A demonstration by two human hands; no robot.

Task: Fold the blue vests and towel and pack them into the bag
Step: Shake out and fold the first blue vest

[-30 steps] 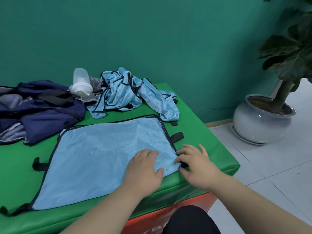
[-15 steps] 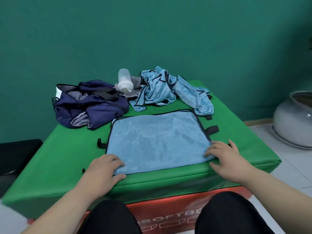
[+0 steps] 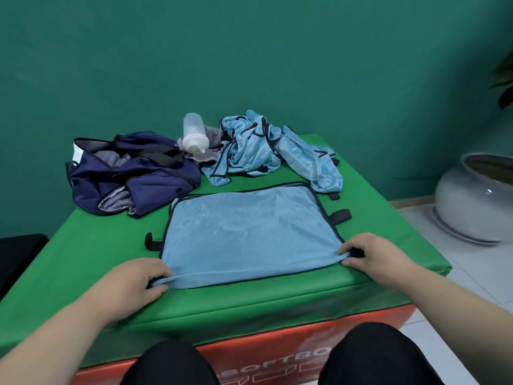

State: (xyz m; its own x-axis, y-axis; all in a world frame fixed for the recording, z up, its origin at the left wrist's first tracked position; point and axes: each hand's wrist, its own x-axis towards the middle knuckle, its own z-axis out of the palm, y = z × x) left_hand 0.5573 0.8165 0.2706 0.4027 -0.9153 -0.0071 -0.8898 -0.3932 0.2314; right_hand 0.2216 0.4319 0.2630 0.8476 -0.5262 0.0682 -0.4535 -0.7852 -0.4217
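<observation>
A flat light blue mesh vest with black edges (image 3: 249,232) lies on the green padded block (image 3: 83,259). The left hand (image 3: 138,282) pinches its near left corner, and the right hand (image 3: 372,254) pinches its near right corner. Behind it sits an open dark blue cloth bag (image 3: 133,173). Beside the bag, a white plastic bottle (image 3: 194,134) lies on its side, touching a messy pile of more blue vests (image 3: 255,143). A big round white pot (image 3: 477,201) stands on the floor, well apart.
</observation>
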